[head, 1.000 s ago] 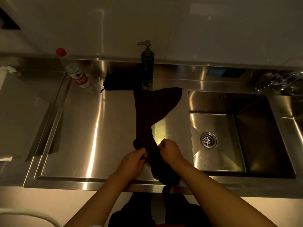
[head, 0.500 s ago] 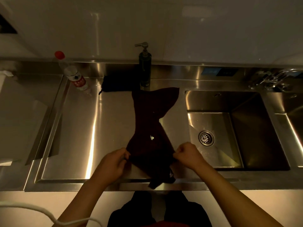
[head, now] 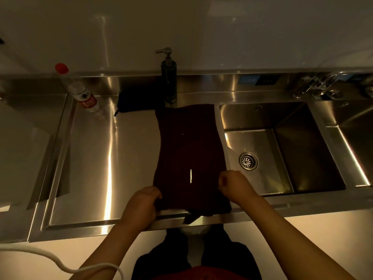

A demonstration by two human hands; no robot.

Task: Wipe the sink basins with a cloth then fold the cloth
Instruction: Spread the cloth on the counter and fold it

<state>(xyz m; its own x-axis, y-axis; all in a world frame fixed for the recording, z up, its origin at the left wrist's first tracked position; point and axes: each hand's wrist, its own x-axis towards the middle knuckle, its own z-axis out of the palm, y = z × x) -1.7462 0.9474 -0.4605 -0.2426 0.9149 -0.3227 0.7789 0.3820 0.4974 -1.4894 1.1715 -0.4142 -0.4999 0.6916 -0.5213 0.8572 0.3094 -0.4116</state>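
A dark maroon cloth (head: 187,146) lies spread flat on the steel drainboard (head: 96,158), just left of the sink basin (head: 282,150). Its near edge hangs slightly over the counter's front lip. My left hand (head: 144,201) grips the cloth's near left corner. My right hand (head: 234,184) pinches the near right corner beside the basin's rim. A second basin (head: 359,138) shows at the far right edge.
A dark soap pump bottle (head: 168,77) stands behind the cloth. A clear plastic bottle with a red cap (head: 77,89) leans at the back left, near a small dark folded cloth (head: 139,102). The faucet (head: 321,85) is at the back right. A white cord (head: 50,257) crosses the lower left.
My hands moved apart, pulling the bunched, twisted cloth open. It now lies spread as a flat rectangle on the drainboard.
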